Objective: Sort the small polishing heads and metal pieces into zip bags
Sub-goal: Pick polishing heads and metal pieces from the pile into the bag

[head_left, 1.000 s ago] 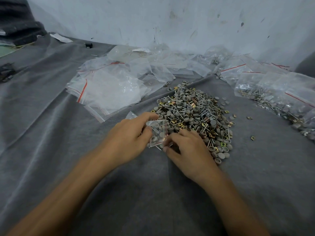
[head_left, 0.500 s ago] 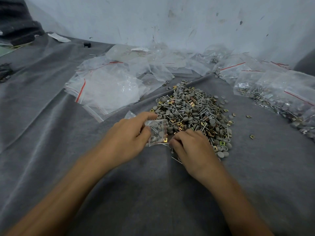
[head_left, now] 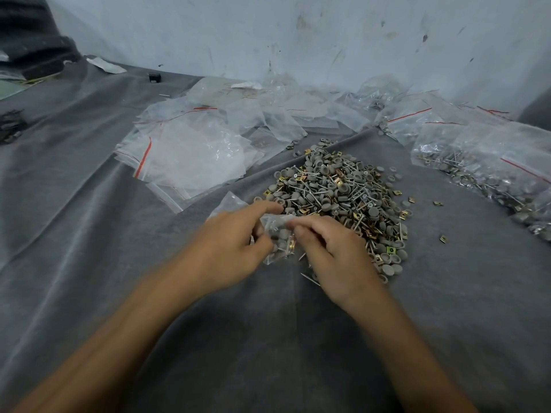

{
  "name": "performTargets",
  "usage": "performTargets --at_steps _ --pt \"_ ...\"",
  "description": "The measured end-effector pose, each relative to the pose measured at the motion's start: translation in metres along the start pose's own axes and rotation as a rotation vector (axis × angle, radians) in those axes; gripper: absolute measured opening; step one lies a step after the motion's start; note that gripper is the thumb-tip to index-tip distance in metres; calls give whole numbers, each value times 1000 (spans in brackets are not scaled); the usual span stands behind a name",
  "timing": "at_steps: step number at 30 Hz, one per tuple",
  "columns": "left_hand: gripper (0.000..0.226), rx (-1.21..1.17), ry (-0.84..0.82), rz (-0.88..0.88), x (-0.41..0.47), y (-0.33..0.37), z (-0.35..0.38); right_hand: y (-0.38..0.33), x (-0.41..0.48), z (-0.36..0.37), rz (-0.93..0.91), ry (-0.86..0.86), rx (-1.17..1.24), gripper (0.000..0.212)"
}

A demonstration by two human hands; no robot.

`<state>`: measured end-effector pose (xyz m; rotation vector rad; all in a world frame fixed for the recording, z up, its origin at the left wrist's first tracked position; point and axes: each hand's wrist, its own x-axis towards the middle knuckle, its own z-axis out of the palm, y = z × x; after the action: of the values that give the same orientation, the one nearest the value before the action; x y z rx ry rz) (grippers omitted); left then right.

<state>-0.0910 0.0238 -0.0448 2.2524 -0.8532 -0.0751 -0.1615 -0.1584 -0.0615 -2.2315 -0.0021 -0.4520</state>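
A heap of grey polishing heads, pins and brass metal pieces (head_left: 337,201) lies on the grey cloth (head_left: 89,234). My left hand (head_left: 235,245) pinches a small clear zip bag (head_left: 278,238) that holds some grey heads and a brass piece. My right hand (head_left: 331,251) has its fingertips at the bag's upper edge, at the near side of the heap. What those fingertips hold is hidden.
Empty zip bags with red strips (head_left: 190,150) lie in a loose pile at back left. Filled bags (head_left: 489,171) lie along the right. Stray brass pieces (head_left: 443,238) dot the cloth to the right. A white wall (head_left: 298,34) stands behind.
My right hand rose from the cloth at the heap's near edge up to the bag's mouth. The left hand lifted the bag slightly and tilted it.
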Motion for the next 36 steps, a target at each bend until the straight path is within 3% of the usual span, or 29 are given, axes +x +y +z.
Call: performTargets --at_steps 5,7,9,11,13,16,19,21,26,31,36 --pt "43 -214 7 29 -5 8 -7 -3 4 4 54 4 40 37" --pt "40 -312 8 65 -8 14 -8 -7 6 3 100 -75 200 26" --pt "32 -382 39 102 -10 18 -8 -12 7 1 150 -50 393 22" --pt "46 -410 30 107 -13 18 -9 -16 8 -3 227 13 565 19" --pt "64 -257 10 122 -15 16 -9 -17 11 -11 329 54 695 17" --pt "40 -108 131 179 -15 18 -3 -14 14 -22 434 34 879 22" --pt "10 -267 306 207 -12 23 -2 -12 14 -30 409 -53 1040 21" --pt "6 -393 400 221 -12 27 -6 -11 13 -35 314 -93 1133 30" --pt "11 -551 447 177 -12 32 -13 -10 7 -36 20 -123 898 33" --pt "3 -600 430 155 -13 31 -13 -14 3 -29 90 -56 926 29" --pt "7 -644 413 135 -12 33 -11 -13 1 -31 99 -57 932 11"
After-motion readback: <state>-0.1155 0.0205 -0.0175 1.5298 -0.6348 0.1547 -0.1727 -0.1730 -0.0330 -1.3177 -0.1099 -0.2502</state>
